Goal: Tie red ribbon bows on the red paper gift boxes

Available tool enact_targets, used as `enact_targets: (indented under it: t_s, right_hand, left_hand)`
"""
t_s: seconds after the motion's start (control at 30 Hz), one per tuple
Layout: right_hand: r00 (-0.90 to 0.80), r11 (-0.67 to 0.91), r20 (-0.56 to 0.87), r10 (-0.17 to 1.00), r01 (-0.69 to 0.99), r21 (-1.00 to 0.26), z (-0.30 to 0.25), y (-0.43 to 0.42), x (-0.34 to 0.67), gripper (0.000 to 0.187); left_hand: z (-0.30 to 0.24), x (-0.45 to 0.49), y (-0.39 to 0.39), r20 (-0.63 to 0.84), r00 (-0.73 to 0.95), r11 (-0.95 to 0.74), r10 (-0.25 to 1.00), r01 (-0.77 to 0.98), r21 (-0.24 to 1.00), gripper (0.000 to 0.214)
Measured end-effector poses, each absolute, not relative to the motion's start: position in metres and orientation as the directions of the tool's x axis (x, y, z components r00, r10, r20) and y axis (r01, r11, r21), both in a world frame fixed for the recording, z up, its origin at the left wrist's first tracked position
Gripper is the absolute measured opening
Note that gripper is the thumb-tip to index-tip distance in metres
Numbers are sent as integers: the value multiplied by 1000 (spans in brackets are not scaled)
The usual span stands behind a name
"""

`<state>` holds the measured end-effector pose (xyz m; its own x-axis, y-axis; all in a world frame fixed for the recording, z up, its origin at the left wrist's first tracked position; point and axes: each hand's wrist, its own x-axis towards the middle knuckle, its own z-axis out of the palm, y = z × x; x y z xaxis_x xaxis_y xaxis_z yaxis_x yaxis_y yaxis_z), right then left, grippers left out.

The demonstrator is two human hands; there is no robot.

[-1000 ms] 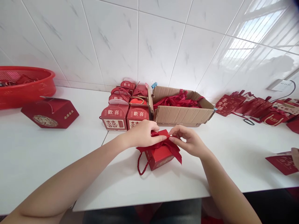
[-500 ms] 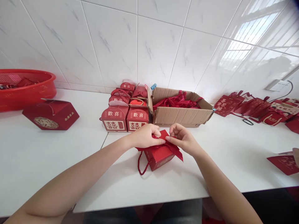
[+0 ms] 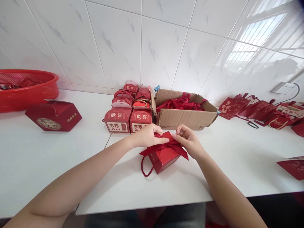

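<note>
A small red gift box (image 3: pixel 163 160) lies on the white table in front of me, a twisted red cord handle (image 3: pixel 147 171) looping from its left side. Across its top runs a dark red ribbon (image 3: pixel 177 148), gathered in a knot with tails hanging to both sides. My left hand (image 3: pixel 152 135) is closed on the ribbon at the left of the knot, thumb pointing right. From the right, my right hand (image 3: pixel 186 140) pinches the ribbon between thumb and curled fingers. Part of the bow is hidden behind the fingers.
Several red boxes (image 3: pixel 117 122) stand in rows behind, beside a cardboard box (image 3: pixel 187 118) full of red ribbons. At left are a dark red box (image 3: pixel 54 117) and a red plastic basket (image 3: pixel 28 98). More red bags (image 3: pixel 230 107) line the wall at right; another red box (image 3: pixel 293 167) sits near the right edge.
My hands have moved slightly apart, drawing at the ribbon, and the knot now shows more plainly. At the far right, a hand by the red box has left the view.
</note>
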<state>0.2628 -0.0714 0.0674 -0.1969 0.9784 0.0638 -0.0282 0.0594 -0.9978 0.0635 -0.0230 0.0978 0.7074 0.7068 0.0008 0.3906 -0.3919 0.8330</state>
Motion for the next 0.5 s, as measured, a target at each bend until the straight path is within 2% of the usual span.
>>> enact_targets:
  t_s: [0.1, 0.23, 0.5]
  right_hand:
    - [-205, 52, 64, 977, -61, -997, 67, -71, 264, 33]
    - [-199, 96, 95, 975, -8, -995, 69, -73, 264, 34]
    - [-220, 169, 93, 971, 361, -917, 77, -80, 259, 26]
  left_hand:
    - [97, 63, -20, -21, 712, -316, 702, 338, 886, 51]
    - [99, 62, -19, -45, 685, -253, 728, 329, 910, 55]
    - [102, 63, -20, -59, 646, -244, 761, 369, 897, 59]
